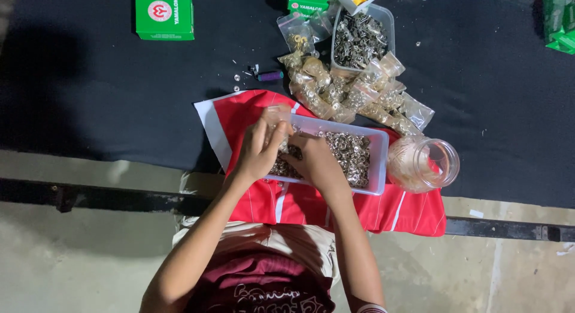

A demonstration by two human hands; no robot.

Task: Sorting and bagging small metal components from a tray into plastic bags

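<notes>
metal eyelets (353, 151) under both hands (287, 154)

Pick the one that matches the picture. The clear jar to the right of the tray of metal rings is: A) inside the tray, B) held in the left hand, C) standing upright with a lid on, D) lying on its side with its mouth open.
D: the clear jar lies on its side beside the tray, its lidless mouth facing right, touched by neither hand.
</notes>
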